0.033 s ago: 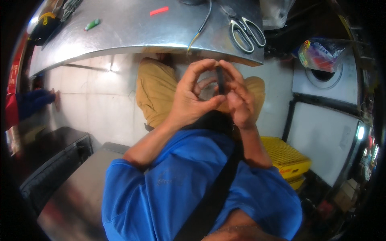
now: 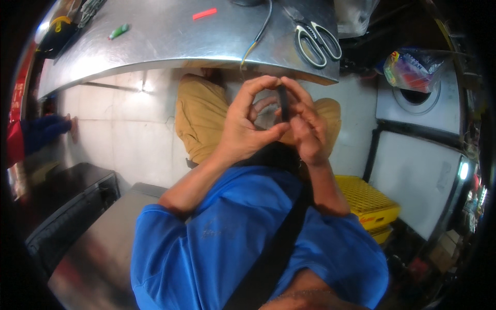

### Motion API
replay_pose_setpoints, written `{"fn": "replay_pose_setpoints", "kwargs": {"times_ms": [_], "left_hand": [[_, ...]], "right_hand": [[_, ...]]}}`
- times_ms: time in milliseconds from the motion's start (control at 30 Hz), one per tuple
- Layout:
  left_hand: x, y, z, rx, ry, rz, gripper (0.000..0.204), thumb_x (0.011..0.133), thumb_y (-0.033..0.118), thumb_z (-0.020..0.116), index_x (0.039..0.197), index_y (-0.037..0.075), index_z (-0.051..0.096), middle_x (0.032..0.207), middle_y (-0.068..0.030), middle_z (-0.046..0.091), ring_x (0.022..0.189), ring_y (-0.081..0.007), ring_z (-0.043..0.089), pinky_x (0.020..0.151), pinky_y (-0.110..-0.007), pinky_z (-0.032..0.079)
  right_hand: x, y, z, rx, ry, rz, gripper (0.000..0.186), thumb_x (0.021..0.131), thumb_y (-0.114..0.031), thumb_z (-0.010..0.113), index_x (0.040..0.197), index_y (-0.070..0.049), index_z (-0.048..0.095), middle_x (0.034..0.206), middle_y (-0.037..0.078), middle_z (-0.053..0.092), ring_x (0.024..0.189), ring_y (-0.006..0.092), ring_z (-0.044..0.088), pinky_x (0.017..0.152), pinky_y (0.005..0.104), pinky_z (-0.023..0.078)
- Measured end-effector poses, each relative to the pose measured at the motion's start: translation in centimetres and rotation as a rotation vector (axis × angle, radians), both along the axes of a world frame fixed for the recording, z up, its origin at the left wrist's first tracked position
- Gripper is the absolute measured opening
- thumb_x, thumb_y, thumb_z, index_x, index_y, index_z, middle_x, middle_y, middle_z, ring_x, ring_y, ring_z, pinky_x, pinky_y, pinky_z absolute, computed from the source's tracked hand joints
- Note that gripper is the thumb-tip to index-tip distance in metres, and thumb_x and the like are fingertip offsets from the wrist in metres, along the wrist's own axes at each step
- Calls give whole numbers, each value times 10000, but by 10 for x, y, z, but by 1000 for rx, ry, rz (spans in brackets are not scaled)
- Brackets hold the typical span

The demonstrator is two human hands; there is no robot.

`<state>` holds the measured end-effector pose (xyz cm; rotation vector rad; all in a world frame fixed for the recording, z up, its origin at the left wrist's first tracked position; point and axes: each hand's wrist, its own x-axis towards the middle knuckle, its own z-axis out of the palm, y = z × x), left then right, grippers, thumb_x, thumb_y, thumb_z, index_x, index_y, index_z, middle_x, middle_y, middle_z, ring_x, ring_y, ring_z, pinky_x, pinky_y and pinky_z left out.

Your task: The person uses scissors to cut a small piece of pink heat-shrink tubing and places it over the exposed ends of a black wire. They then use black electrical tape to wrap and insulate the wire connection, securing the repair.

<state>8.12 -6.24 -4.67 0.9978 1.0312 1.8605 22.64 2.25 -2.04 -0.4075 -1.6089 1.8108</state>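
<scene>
My left hand and my right hand are raised over my lap, both closed on a narrow dark strip held upright between them. My fingertips press at its top, and my left thumb reaches to its lower end. Just beyond them is the steel table. Near its front edge, a cable hangs with thin coloured wires, and white-handled scissors lie to the right. A small red strip and a green object lie farther left.
A dark bag sits at the table's left end. Another person's leg shows at far left. At right are a plastic bag, a white appliance and yellow crates. Chairs stand at lower left.
</scene>
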Motion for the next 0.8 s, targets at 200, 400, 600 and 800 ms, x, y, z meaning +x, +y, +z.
{"fn": "replay_pose_setpoints", "kwargs": {"times_ms": [200,400,600,800], "left_hand": [[-9,-2,-5,41,155,50,798,772,7,829,1476,26,455,1464,-127,433,1397,-239,451,1121,-386,449],[-13,-23,13,-177,-295,-37,755,807,-16,816,1467,-21,449,1449,-131,454,1326,-230,508,1038,-350,520],[-16,-27,1,-131,-40,57,685,814,-12,811,1430,-2,511,1395,-134,504,1284,-210,544,1026,-343,536],[-19,-26,-14,-74,375,220,636,771,32,822,1359,16,582,1362,-162,538,1285,-260,565,1077,-358,512]], "right_hand": [[-11,-5,-2,9,-10,-18,247,970,-112,638,1118,82,679,1555,208,421,1425,311,457,1157,425,389],[-10,-4,-25,382,-112,-39,252,968,-109,672,1142,73,676,1531,219,442,1401,337,486,1144,440,414],[-14,-12,-14,127,-48,59,254,983,-93,646,1179,64,685,1508,183,479,1372,303,511,1120,415,440],[-20,-6,-16,162,-83,55,258,999,-105,628,1181,69,683,1472,192,510,1327,289,549,1089,387,460]]}}
